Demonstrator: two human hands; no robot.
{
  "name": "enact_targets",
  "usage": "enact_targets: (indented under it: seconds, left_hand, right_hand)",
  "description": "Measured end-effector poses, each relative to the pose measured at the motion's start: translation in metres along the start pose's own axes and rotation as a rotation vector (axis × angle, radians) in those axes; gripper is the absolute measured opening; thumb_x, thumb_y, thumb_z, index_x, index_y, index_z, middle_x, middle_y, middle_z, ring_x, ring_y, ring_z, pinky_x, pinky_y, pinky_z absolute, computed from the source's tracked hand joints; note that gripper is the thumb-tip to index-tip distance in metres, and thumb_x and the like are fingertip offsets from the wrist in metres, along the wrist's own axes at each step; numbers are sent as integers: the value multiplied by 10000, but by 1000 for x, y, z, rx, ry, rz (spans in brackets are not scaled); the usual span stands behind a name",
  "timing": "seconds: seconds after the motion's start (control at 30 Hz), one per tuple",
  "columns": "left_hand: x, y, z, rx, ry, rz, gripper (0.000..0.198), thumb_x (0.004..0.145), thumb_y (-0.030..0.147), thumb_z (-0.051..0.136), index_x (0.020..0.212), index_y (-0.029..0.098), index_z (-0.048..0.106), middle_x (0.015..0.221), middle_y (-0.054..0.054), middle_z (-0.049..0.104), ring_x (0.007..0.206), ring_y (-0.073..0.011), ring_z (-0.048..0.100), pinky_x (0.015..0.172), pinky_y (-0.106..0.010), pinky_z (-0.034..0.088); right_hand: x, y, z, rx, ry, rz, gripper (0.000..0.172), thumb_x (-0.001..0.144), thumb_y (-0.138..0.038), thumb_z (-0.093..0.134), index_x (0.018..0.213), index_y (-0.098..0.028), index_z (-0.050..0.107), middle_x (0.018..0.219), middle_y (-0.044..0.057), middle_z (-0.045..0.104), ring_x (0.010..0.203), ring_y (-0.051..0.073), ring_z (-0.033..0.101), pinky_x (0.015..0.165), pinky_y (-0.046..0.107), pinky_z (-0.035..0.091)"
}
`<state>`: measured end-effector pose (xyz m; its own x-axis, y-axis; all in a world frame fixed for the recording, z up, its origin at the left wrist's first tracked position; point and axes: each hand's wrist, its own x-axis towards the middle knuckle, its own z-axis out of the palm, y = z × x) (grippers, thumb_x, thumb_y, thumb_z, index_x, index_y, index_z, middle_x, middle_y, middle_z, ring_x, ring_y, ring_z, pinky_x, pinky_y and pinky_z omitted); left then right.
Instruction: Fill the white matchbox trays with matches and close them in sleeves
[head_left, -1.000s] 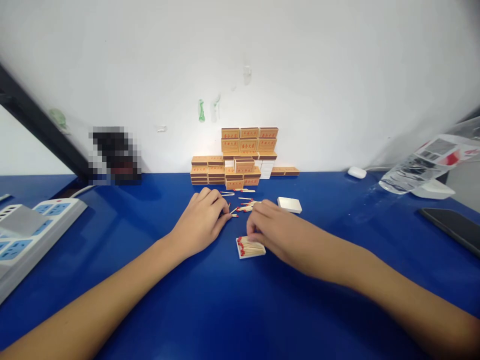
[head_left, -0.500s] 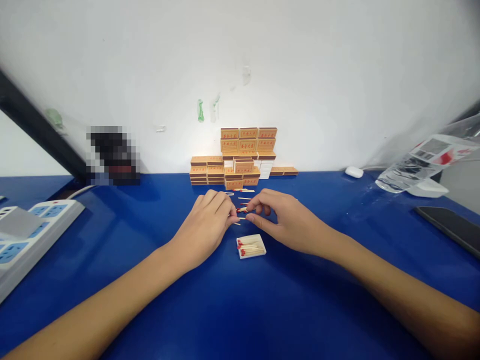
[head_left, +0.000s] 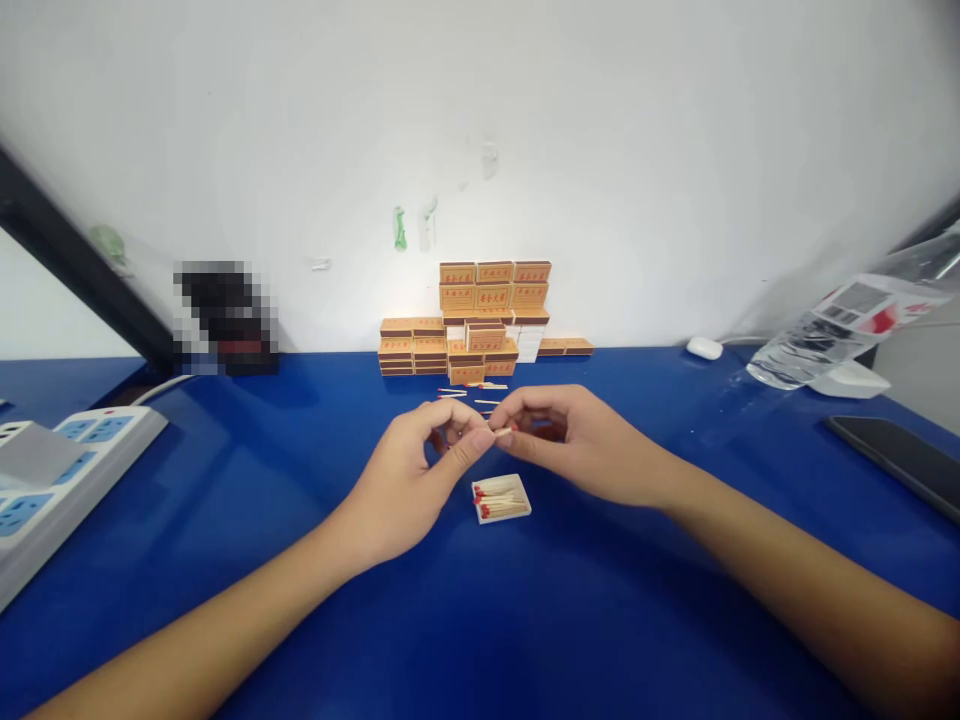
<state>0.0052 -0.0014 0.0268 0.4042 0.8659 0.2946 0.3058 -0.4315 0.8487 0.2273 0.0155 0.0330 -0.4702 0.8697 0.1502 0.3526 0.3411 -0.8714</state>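
My left hand point(head_left: 409, 480) and my right hand point(head_left: 592, 440) meet fingertip to fingertip above the blue table. Pinched between them is a match point(head_left: 502, 432); a bit of pale wood and red shows at the fingertips. Whether it is one match or more I cannot tell. Just below the hands lies a white matchbox tray point(head_left: 529, 497) holding several matches point(head_left: 504, 500), their red heads to the left. Behind the fingers a few loose matches point(head_left: 490, 402) lie on the table, some of them hidden by my hands.
Stacked matchboxes point(head_left: 493, 297) stand against the white wall. A power strip point(head_left: 112, 470) lies at the left. To the right are a white earbud case point(head_left: 705, 348), a tilted plastic bottle point(head_left: 840, 320) and a black phone point(head_left: 896, 460).
My left hand has turned so its thumb faces me, and its fingertips have come together with those of my right hand at the match. The tray stays put.
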Motion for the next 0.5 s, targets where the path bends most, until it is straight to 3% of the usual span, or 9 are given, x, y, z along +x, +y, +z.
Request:
enact_targets:
  seconds: [0.13, 0.27, 0.37, 0.5]
  left_hand:
    - [5, -1, 1, -290, 65, -92, 239, 967, 427, 703, 910, 195, 700, 884, -16, 715, 819, -160, 636, 763, -306, 488]
    - [6, -5, 1, -315, 44, -108, 239, 942, 421, 736, 931, 193, 666, 842, -9, 714, 800, -153, 653, 754, -296, 494]
    - [6, -5, -4, -142, 0, -48, 244, 991, 445, 656, 1022, 203, 652, 870, -11, 713, 826, -164, 663, 763, -313, 500]
    - [5, -4, -16, 350, -142, 149, 229, 926, 428, 707, 948, 204, 667, 877, -9, 653, 802, -173, 599, 740, -337, 475]
  right_hand:
    - [-4, -10, 14, 348, 1, 26, 277, 898, -451, 782, 1026, -209, 738, 863, -2, 676, 714, 126, 577, 664, 283, 482]
    - [-5, -5, 18, 378, 54, 5, 244, 913, -448, 772, 959, -209, 757, 873, 2, 702, 668, 110, 561, 617, 271, 452]
    - [-7, -8, 10, 240, 95, -50, 214, 945, -421, 736, 919, -209, 737, 903, 17, 722, 735, 137, 607, 638, 279, 464]
    - [-13, -20, -4, -270, 26, -139, 124, 955, -302, 715, 873, -209, 721, 813, -1, 677, 714, 137, 584, 643, 280, 440]
